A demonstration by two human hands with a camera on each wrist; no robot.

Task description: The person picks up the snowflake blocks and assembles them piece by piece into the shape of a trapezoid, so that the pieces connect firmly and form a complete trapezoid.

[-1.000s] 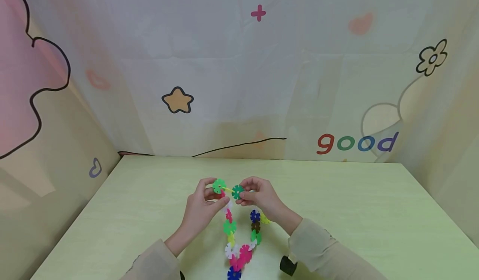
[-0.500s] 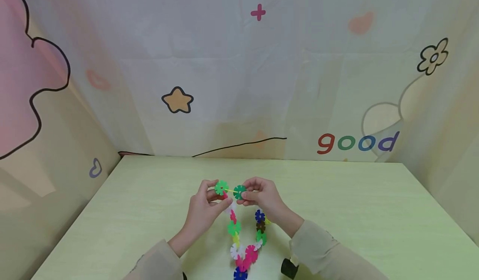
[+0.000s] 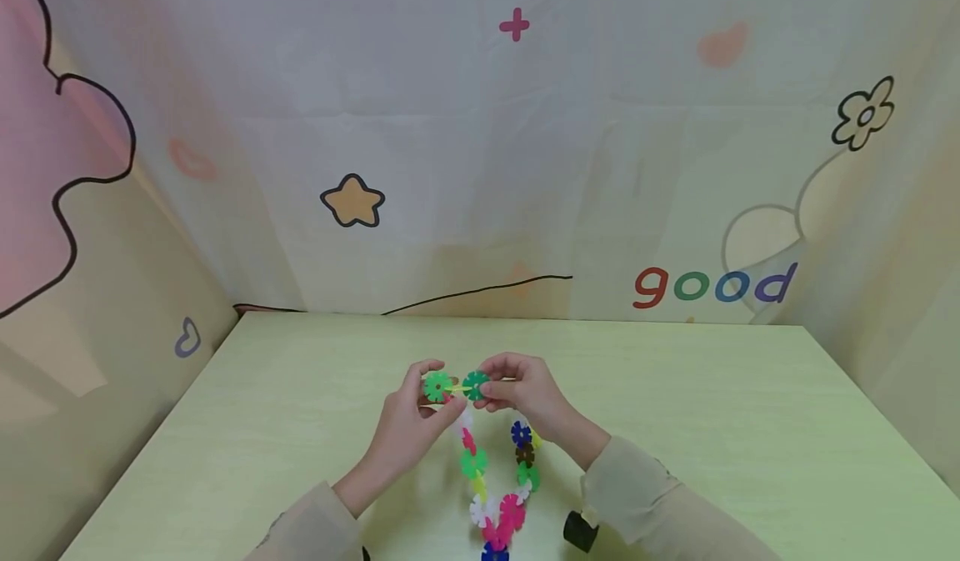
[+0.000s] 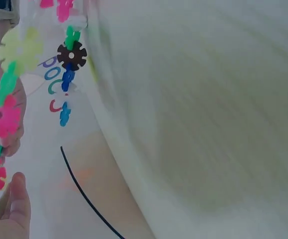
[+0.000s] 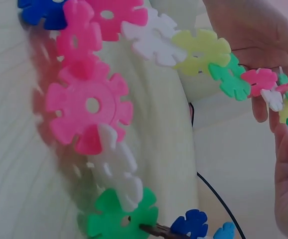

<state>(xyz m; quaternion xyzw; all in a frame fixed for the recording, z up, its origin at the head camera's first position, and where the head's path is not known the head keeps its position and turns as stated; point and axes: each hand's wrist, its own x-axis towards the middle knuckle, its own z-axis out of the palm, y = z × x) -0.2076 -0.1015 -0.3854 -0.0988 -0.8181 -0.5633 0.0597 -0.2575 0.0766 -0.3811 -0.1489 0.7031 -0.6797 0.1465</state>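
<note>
A chain of notched, flower-shaped plastic discs hangs from my two hands in the head view. My left hand (image 3: pixel 405 432) holds its upper end by a light green disc (image 3: pixel 437 387). Between thumb and fingers, my right hand (image 3: pixel 531 393) pinches a darker green disc (image 3: pixel 473 385). A yellow disc (image 3: pixel 457 388), seen edge-on, joins the two. Below, the chain loops through pink discs (image 3: pixel 512 511) to a blue disc (image 3: pixel 495 553) at the frame's lower edge. Its other branch rises past a brown disc (image 3: pixel 525 454) to another blue disc (image 3: pixel 521 434) below my right hand.
The pale table (image 3: pixel 300 394) spreads around both arms. A patterned cloth wall (image 3: pixel 450 127) stands behind it. A small black object (image 3: pixel 580 532) shows beside the right sleeve (image 3: pixel 637 494).
The light green disc in my left hand has come down level with the dark green one. The lower part of the chain has swung to the right. My right hand stays nearly in place.
</note>
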